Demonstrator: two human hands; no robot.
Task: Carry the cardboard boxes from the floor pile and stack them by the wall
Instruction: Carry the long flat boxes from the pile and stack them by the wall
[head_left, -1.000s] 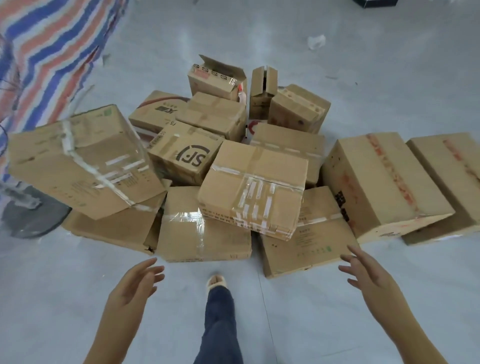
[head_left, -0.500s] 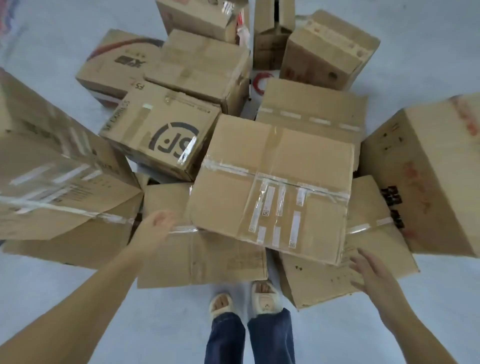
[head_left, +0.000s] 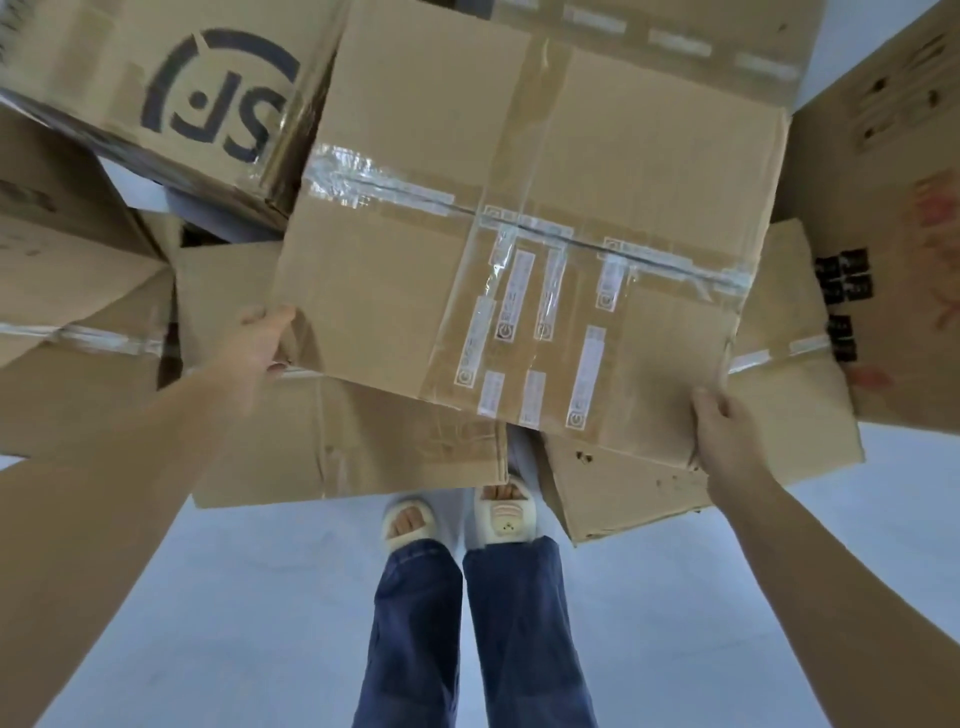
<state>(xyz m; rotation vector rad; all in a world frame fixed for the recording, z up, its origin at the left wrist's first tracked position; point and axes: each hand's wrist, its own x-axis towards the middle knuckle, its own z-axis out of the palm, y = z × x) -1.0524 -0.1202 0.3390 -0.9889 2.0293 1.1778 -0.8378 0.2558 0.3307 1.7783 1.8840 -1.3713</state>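
Pale grey floor (head_left: 260, 623) fills the near half of the view, with a pile of cardboard boxes crowding the far half. Largest in sight is the taped box (head_left: 519, 234) at the centre, lying tilted on top of two flatter boxes, a left lower box (head_left: 337, 441) and a right lower box (head_left: 649, 493), which rest on the floor just beyond the person's feet. Far left sits a box printed with a dark SF logo (head_left: 218, 98), its corner touching the taped box. Another big box (head_left: 883, 260) with black marks stands at the right edge, and a taped box (head_left: 67, 270) leans at the left edge. The left hand (head_left: 254, 348) grips the taped box's near left corner, thumb on top and fingers curled beneath. The right hand (head_left: 722, 431) grasps its near right corner, fingers wrapped around the edge. Blue trousers (head_left: 478, 634) and cream slippers (head_left: 506, 519) show below.
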